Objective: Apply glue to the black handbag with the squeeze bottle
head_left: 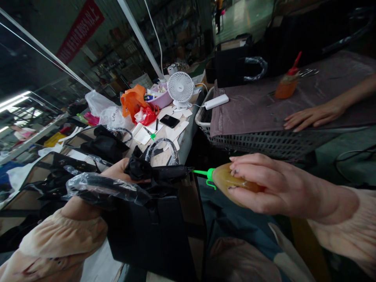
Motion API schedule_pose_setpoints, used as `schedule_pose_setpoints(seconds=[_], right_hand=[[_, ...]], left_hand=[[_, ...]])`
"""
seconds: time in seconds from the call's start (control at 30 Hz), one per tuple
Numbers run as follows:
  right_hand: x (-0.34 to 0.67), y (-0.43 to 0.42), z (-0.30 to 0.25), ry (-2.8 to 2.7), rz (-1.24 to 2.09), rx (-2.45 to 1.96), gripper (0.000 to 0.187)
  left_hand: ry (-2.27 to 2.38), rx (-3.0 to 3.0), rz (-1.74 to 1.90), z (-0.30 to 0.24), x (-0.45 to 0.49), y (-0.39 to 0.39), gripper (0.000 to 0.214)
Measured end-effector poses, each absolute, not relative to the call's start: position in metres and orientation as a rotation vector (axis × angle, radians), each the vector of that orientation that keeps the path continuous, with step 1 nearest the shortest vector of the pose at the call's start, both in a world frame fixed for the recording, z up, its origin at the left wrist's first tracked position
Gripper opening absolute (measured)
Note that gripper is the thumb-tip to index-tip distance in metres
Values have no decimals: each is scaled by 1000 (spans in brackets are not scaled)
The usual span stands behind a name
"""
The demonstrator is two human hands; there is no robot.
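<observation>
My right hand (273, 184) is wrapped round a squeeze bottle (225, 181) of amber liquid, probably glue, with a bright green nozzle. The bottle lies nearly level, its thin tip pointing left at the edge of a black handbag (147, 235). The tip is at or very close to that edge; I cannot tell whether it touches. My left hand (116, 171) reaches through the bag's plastic-wrapped handle (108, 188) and grips the bag's bunched black cloth at the top, its fingers partly hidden. A second wrapped handle (163, 147) rises on the bag's far side.
On the table beyond are a white fan (180, 88), a phone (169, 121), an orange bag (133, 100) and paper pieces. More black bags (53, 176) lie left. At right, another person's hand (317, 116) rests on a cloth-covered basket (249, 143) near an orange bottle (286, 86).
</observation>
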State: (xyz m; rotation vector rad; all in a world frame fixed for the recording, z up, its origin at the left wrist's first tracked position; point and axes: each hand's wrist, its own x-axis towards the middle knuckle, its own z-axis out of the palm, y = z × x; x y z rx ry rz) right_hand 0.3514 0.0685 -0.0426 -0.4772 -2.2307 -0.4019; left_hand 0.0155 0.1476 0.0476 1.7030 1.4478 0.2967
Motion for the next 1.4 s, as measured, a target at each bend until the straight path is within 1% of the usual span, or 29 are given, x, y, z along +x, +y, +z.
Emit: schedule_pose_setpoints(seconds=[0.23, 0.4, 0.63, 0.77, 0.9, 1.07, 1.23, 1.4], right_hand=[[352, 64, -31, -2278, -366, -432, 23], [348, 68, -19, -2293, -431, -382, 26], [357, 75, -13, -2353, -503, -342, 26], [362, 72, -16, -2356, -480, -363, 25], [359, 67, -22, -2347, -415, -378, 25], [356, 70, -32, -2305, -290, -434, 25], [355, 68, -52, -2221, -68, -615, 32], [353, 59, -68, -2175, 117, -688, 34]], left_hand=[[1469, 1655, 282, 45, 12, 156, 10], [1441, 1627, 267, 44, 11, 156, 13], [1380, 1632, 305, 44, 11, 152, 5], [1368, 1603, 313, 42, 10, 152, 7], [1346, 1485, 358, 41, 8, 153, 6], [1386, 1615, 228, 43, 4, 157, 7], [1374, 1565, 275, 43, 7, 157, 11], [1442, 1563, 255, 39, 3, 157, 14]])
